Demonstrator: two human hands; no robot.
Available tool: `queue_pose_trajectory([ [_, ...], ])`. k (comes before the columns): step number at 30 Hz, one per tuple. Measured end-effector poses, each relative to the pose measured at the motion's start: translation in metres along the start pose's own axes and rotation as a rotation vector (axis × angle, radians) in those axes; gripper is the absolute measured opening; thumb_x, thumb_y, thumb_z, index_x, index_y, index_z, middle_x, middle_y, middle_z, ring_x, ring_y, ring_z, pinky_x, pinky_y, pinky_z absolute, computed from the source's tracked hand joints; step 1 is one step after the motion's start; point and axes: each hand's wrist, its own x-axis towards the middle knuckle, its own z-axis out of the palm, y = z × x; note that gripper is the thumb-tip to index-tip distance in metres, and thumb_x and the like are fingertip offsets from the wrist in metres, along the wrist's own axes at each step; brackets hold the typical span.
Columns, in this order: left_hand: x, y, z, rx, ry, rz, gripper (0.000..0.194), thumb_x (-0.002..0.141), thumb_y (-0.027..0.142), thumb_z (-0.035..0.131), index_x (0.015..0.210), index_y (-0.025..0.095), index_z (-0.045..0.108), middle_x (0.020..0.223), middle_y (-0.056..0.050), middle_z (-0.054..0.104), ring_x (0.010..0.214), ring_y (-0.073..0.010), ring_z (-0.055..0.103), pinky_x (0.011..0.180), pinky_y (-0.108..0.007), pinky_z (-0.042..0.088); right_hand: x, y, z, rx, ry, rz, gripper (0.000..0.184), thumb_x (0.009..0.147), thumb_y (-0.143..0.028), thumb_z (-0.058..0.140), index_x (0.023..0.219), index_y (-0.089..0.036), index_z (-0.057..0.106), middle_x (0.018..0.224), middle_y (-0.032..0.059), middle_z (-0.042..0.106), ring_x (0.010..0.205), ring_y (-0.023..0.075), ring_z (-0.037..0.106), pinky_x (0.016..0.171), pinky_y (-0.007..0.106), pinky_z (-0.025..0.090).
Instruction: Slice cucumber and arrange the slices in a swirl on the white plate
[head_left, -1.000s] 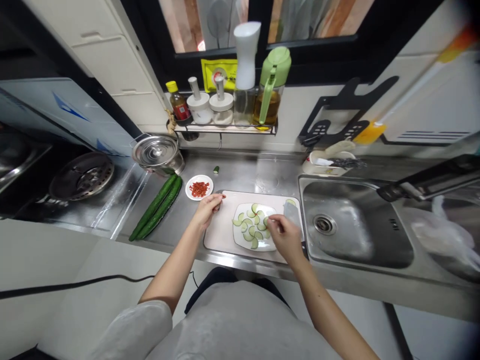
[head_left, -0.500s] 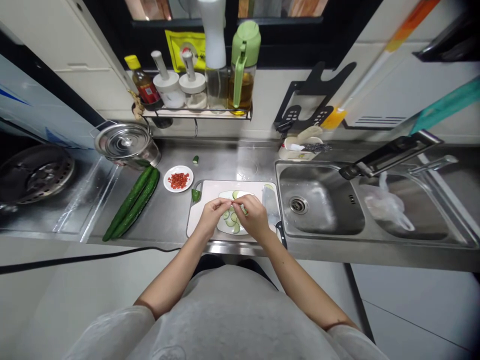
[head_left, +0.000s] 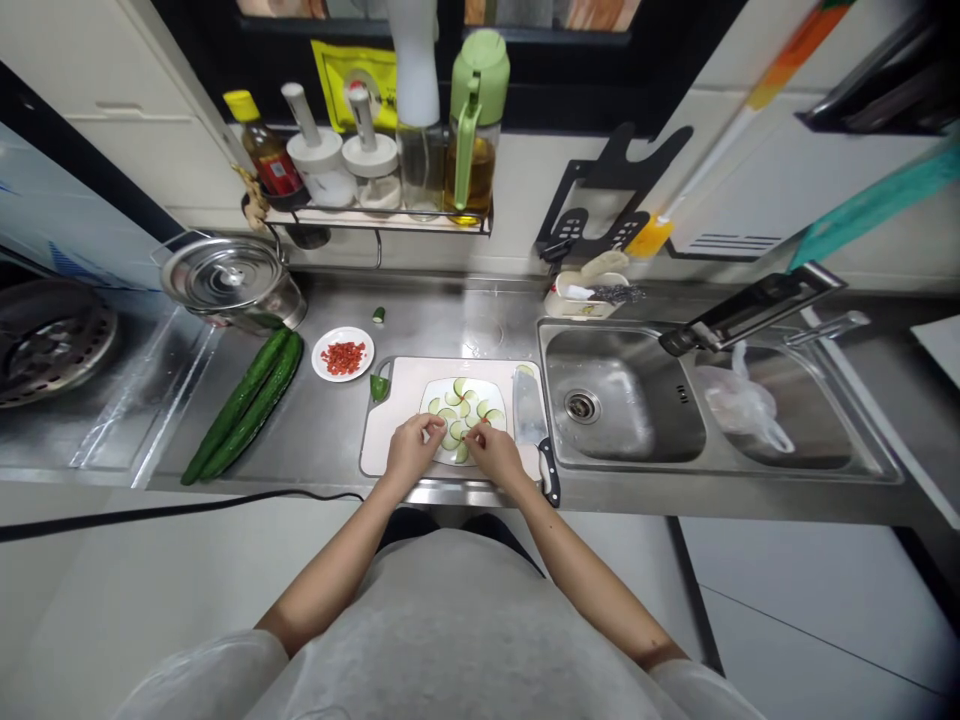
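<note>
A white plate (head_left: 498, 388) with thin cucumber slices (head_left: 457, 430) laid in an arrangement lies on the pale cutting board (head_left: 397, 385). A few small red bits rest among the slices. My left hand (head_left: 414, 452) hovers at the plate's left edge, thumb and fingers pinched together; anything between them is too small to make out. Over the plate's lower right, my right hand (head_left: 495, 456) pinches at the slices, and its fingertips hide what they hold. A knife (head_left: 531, 415) lies on the board's right side, its black handle over the front edge.
Chopped red pieces (head_left: 343, 357) fill a small white dish (head_left: 321, 340) left of the board. Two whole cucumbers (head_left: 247, 405) and a lidded steel pot (head_left: 232, 280) stand farther left. Cucumber ends (head_left: 379, 387) lie nearby. A double sink (head_left: 630, 400) is on the right.
My hands, together above the plate before, have moved apart and lower, with the right one now down at the slices. The plate shows more openly. The whole view has shifted slightly.
</note>
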Motion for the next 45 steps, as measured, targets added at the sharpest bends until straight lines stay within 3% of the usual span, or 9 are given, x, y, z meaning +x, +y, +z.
queue_pose_trajectory([
  [8, 0.001, -0.005, 0.019, 0.219, -0.113, -0.001, 0.012, 0.082, 0.029, 0.057, 0.087, 0.023, 0.066, 0.08, -0.002, 0.065, 0.076, -0.0168, 0.058, 0.07, -0.026, 0.04, 0.004, -0.003, 0.012, -0.069, -0.042, 0.048, 0.013, 0.086, -0.026, 0.052, 0.082, -0.02, 0.062, 0.07, 0.0012, 0.062, 0.069, 0.0147, 0.053, 0.056, 0.023, 0.028],
  [20, 0.004, -0.009, 0.035, 0.267, -0.167, 0.006, 0.01, 0.082, 0.027, 0.056, 0.086, 0.022, 0.065, 0.08, -0.003, 0.065, 0.078, -0.0176, 0.058, 0.07, -0.027, 0.039, 0.006, -0.005, 0.013, -0.109, -0.05, 0.052, 0.013, 0.087, -0.026, 0.052, 0.086, -0.02, 0.063, 0.076, 0.0023, 0.064, 0.071, 0.015, 0.054, 0.058, 0.024, 0.028],
  [45, 0.007, -0.009, 0.046, 0.343, -0.203, 0.024, 0.013, 0.085, 0.025, 0.052, 0.087, 0.02, 0.063, 0.085, -0.004, 0.064, 0.083, -0.0172, 0.058, 0.071, -0.027, 0.039, 0.008, -0.002, 0.018, -0.209, -0.104, 0.103, 0.019, 0.089, -0.031, 0.048, 0.093, -0.021, 0.064, 0.089, 0.0042, 0.068, 0.082, 0.0163, 0.058, 0.059, 0.024, 0.027],
])
